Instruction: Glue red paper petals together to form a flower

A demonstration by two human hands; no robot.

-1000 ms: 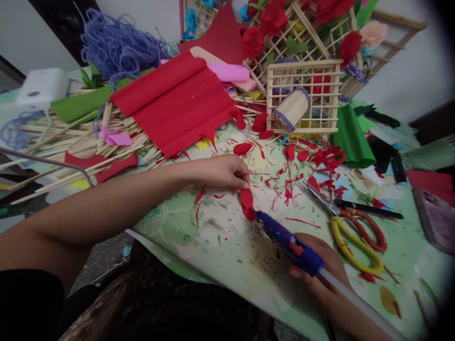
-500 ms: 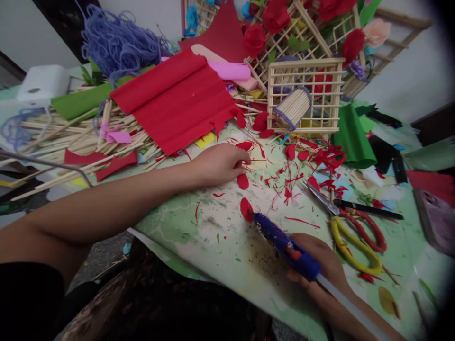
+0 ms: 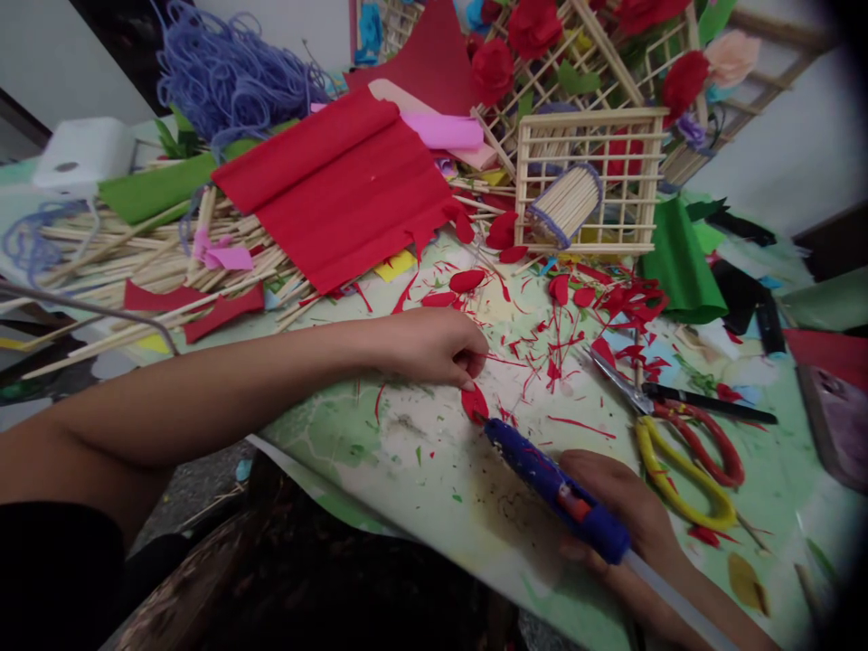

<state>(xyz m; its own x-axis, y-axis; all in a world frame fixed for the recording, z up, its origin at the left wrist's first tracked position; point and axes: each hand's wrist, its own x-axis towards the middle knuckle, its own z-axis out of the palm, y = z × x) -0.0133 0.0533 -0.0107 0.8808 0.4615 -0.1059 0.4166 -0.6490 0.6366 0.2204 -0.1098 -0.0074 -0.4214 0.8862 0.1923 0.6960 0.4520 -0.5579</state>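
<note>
The right hand point(image 3: 620, 515) is wrapped around a blue glue gun point(image 3: 552, 485), fingers clamped on its body, with a pale glue stick point(image 3: 678, 601) running out of the back past the wrist. The nozzle touches a red paper petal point(image 3: 474, 401) just ahead of the hand on the green table cover point(image 3: 420, 452). Across that petal, the left hand point(image 3: 434, 345) rests with fingertips curled together, pressing down at the petal's upper edge; whether they pinch anything is hidden.

Beyond the left hand's fingers lie scattered red paper scraps point(image 3: 562, 339) and more cut petals point(image 3: 467, 280). To the right hand's outer side, near it, sit scissors with yellow and red handles point(image 3: 684, 452). Farther past the left hand lies a sheet of red crepe paper point(image 3: 353, 190) over a heap of wooden sticks point(image 3: 136, 262), with purple yarn point(image 3: 231, 77) beyond. Past the scraps stands a wooden lattice frame point(image 3: 589, 181) with a bundle of sticks point(image 3: 566, 203) against it, and a green paper roll point(image 3: 678, 262) beside it.
</note>
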